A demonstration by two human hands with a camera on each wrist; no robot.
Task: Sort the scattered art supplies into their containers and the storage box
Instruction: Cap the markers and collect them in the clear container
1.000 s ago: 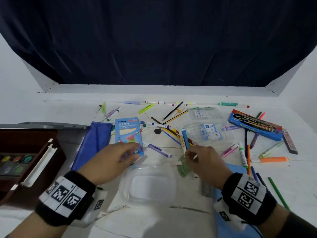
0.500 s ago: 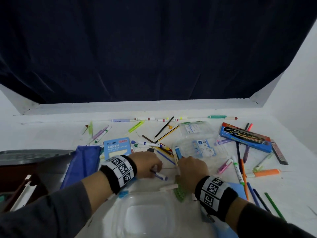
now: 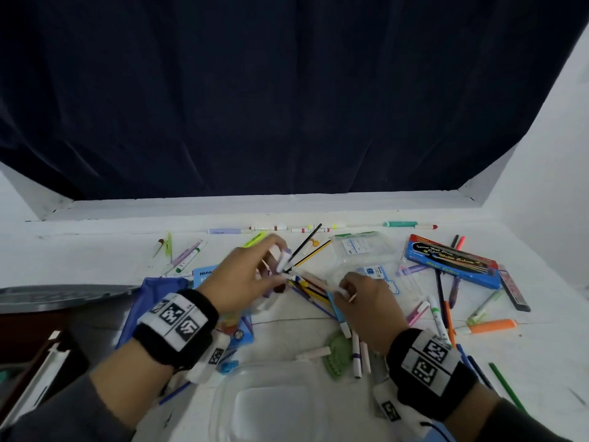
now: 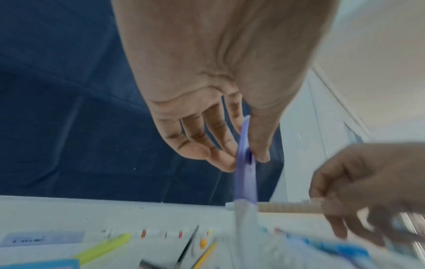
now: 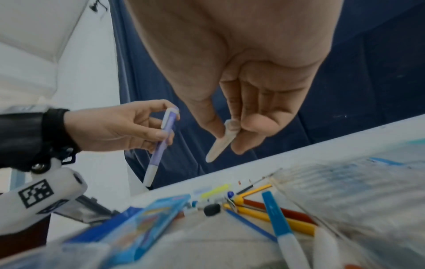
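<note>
Pens, markers and pencils lie scattered over the white table (image 3: 95,250). My left hand (image 3: 274,266) is raised above the pile of pencils (image 3: 310,290) and pinches a purple pen (image 3: 283,258) between thumb and fingers; the pen hangs tip-down (image 5: 161,145) (image 4: 245,174). Just to its right, my right hand (image 3: 345,291) pinches a short pale pink marker (image 5: 222,145) between thumb and fingertips, also seen as a pink marker (image 4: 289,207) pointing toward the left hand. A blue-and-white marker (image 3: 338,311) lies below the right hand.
A clear plastic tub (image 3: 267,406) sits at the near edge. A blue pouch (image 3: 153,301) and a dark wooden box (image 3: 28,362) are at the left. A blue marker box (image 3: 452,261), clear packets (image 3: 360,250) and an orange highlighter (image 3: 490,325) lie to the right.
My left hand took the purple pen off the table and lifted it up and away. My right hand rose a little with the pale pink marker pinched in it.
</note>
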